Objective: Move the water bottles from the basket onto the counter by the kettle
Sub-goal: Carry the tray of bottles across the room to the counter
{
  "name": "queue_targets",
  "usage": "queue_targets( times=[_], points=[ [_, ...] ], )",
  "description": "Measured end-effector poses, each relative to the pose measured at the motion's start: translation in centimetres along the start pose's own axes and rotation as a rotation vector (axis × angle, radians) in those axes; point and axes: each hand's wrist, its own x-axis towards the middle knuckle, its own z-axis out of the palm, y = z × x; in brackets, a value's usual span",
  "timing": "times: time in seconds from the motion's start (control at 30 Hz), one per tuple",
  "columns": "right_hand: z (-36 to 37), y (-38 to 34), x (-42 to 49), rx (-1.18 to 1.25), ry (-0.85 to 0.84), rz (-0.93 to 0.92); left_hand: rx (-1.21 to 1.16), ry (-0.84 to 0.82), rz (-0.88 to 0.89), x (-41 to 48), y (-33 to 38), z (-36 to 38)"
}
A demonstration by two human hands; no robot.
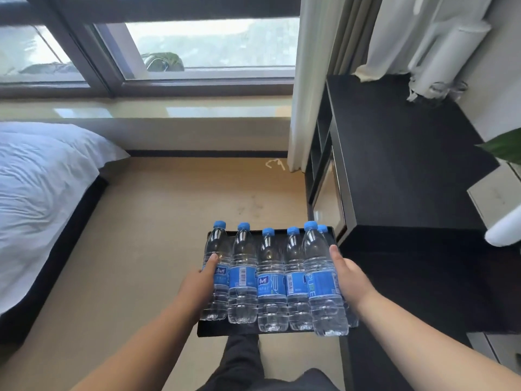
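Counter [394, 170] bare; bottles [270, 277] packed touching

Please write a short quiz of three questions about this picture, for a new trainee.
1. How many blue caps show on the water bottles?
2. True or false: the bottles already stand on the black counter.
3. What does the left hand touch: A) the leftmost bottle, B) the bed, C) the curtain?

Key: 1. six; 2. false, they stand in the black basket; 3. A.
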Motion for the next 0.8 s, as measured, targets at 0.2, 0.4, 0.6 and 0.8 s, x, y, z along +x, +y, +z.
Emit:
queue_targets(
  times=[0.2,0.4,0.6,0.8],
  points=[
    [1.8,-6.4,6.4,0.071,0.023,0.01,0.008,-0.036,0.01,7.7,7.4,-1.2],
    [4.0,-12.8,11.9,0.138,0.037,0.037,0.08,-0.068,0.055,14.7,16.2,-3.3],
    [5.2,-17.7,16.0,0.171,0.061,0.028,0.132,-0.078,0.102,19.8,23.6,-4.0],
    [4.1,-22.2,20.0,0.156,0.082,-0.019,0.157,-0.088,0.104,24.2,29.4,-2.5]
  ],
)
